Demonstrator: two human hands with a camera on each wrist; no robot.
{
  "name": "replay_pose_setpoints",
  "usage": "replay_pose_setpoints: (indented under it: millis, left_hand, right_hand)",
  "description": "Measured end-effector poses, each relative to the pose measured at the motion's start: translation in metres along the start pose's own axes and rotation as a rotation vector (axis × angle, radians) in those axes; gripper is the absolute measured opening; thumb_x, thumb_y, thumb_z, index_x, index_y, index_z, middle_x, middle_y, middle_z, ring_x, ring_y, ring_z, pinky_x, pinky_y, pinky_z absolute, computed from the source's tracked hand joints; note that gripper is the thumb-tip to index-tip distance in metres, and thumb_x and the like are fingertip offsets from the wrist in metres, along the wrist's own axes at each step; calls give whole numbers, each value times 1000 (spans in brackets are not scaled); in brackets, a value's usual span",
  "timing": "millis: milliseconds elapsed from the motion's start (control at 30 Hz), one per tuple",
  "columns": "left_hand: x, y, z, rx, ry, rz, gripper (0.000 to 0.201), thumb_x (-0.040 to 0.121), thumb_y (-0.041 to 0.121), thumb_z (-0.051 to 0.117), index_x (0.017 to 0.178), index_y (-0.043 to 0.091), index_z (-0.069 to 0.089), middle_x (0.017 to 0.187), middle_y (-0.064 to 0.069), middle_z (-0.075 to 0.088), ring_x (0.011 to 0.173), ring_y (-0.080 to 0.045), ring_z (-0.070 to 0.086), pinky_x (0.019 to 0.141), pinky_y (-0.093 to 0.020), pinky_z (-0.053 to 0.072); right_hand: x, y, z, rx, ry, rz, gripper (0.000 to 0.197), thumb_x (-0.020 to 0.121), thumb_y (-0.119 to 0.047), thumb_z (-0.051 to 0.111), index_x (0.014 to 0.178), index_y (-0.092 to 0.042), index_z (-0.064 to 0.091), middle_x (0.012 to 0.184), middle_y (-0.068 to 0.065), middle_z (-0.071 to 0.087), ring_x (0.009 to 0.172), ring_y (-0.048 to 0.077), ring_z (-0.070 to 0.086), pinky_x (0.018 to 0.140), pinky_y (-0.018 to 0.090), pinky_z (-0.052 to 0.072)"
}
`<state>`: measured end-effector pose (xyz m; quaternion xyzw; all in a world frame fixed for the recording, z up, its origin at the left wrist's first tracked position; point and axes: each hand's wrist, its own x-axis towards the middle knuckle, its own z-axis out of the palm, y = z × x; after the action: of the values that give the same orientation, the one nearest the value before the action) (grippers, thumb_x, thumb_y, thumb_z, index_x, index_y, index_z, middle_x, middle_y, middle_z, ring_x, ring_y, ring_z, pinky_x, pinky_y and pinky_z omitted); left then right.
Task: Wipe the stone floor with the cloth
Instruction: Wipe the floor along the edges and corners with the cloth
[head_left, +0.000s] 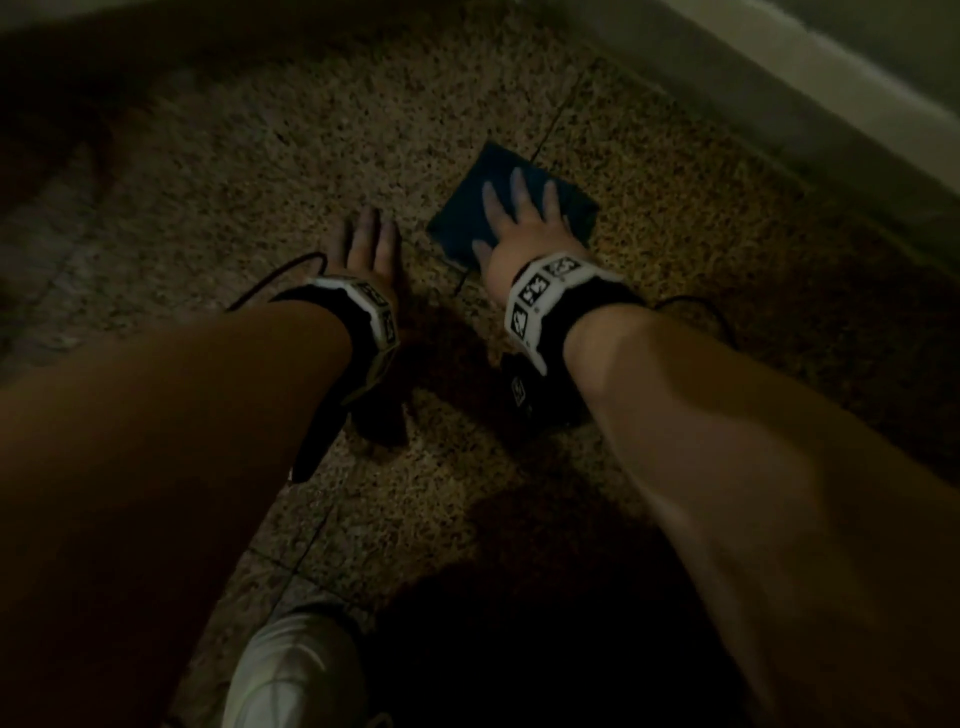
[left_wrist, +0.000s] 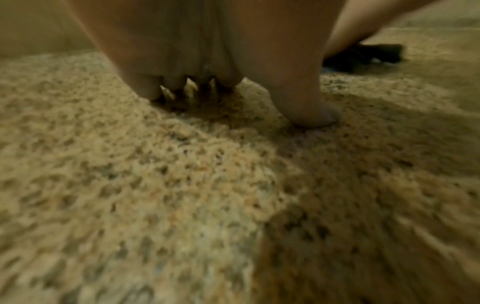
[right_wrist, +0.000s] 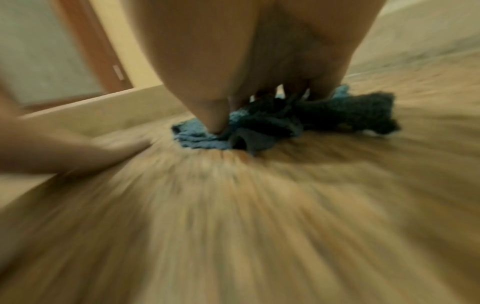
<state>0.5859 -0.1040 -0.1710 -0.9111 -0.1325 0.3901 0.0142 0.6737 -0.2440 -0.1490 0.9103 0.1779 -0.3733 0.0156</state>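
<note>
A dark blue cloth (head_left: 501, 171) lies flat on the speckled stone floor (head_left: 260, 171) in the head view. My right hand (head_left: 524, 218) presses down on it with fingers spread and straight. In the blurred right wrist view the cloth (right_wrist: 337, 115) is bunched under my right hand (right_wrist: 259, 78), with the thumb tip on its light blue edge. My left hand (head_left: 366, 244) rests flat on the bare floor just left of the cloth, fingers straight. The left wrist view shows my left hand (left_wrist: 207, 61) with fingertips and thumb touching the floor (left_wrist: 182, 185), and the cloth (left_wrist: 369, 55) lies dark at the upper right.
A pale wall base (head_left: 779, 67) runs diagonally along the upper right. A grout line (head_left: 550, 130) crosses the floor under the cloth. My white shoe (head_left: 291, 670) stands at the bottom edge. A door frame (right_wrist: 88, 47) shows at the left of the right wrist view.
</note>
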Motion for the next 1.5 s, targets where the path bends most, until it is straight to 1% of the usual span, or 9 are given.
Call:
replay_pose_setpoints:
  millis: [100,200,367,500,667,800,1000,1267,1500]
  left_hand:
    - [0,2,0,-82,4,20,99,92,47,53,148,13,-21,155,-9,-26,144,-32,-17,118,-47,3]
    - [-2,4,-4,1,-21,-15,110,87,57,55,145,13,-27,153,-9,-30,143,-33,-19,118,-46,6]
    - [-22,12,-22,107,-67,1,100,94,51,48,144,8,-28,153,-8,-30,143,-29,-20,116,-41,-1]
    - [-31,4,-22,-61,-44,13,101,91,54,50,147,14,-23,154,-4,-29,144,-25,-19,117,-41,0]
    - [-38,5,-24,-48,-41,12,105,86,67,44,146,16,-25,154,-2,-29,144,-22,-19,117,-38,1]
    - [-43,6,-25,-130,42,82,107,82,71,47,145,28,-27,153,-2,-31,144,-27,-20,117,-40,-2]
    - [-31,43,-39,86,81,349,75,97,57,31,147,34,-19,154,2,-29,143,-25,-21,116,-39,-8]
    - [4,63,-52,23,24,314,70,103,30,37,148,34,-16,155,7,-26,144,-20,-18,117,-36,-6]
    - [38,85,-95,-52,69,231,74,100,32,44,150,32,-9,157,4,-21,145,-26,-12,116,-49,2]
  right_hand:
    - [19,-5,-17,36,12,33,62,103,-44,25,151,-30,-11,158,0,-21,144,34,-17,117,47,1]
    - [24,-9,-22,26,27,35,61,103,-42,25,151,-27,-10,158,2,-20,144,35,-16,117,47,1]
    - [9,-21,-11,-48,-17,13,60,104,-37,22,151,-26,-13,157,2,-22,144,35,-16,116,48,4]
    - [-12,-36,7,-86,-95,-21,66,104,-32,30,149,-27,-18,156,-1,-27,144,33,-19,116,49,5]
    - [-41,-11,15,156,0,-97,67,101,-31,41,153,-30,-3,156,-1,-26,146,29,-6,118,42,19]
    - [-47,40,18,117,204,56,65,101,-37,35,153,-27,-3,157,4,-23,145,30,-13,119,45,6]
    - [-39,92,30,93,37,243,67,98,-55,25,150,-33,-13,157,-1,-22,145,33,-13,118,48,3]
    - [-40,92,32,79,-10,228,64,100,-52,17,148,-33,-21,154,-2,-30,144,32,-18,118,48,1]
    - [-41,93,32,75,-18,227,62,99,-54,12,147,-34,-23,154,-2,-31,144,31,-19,117,47,-1]
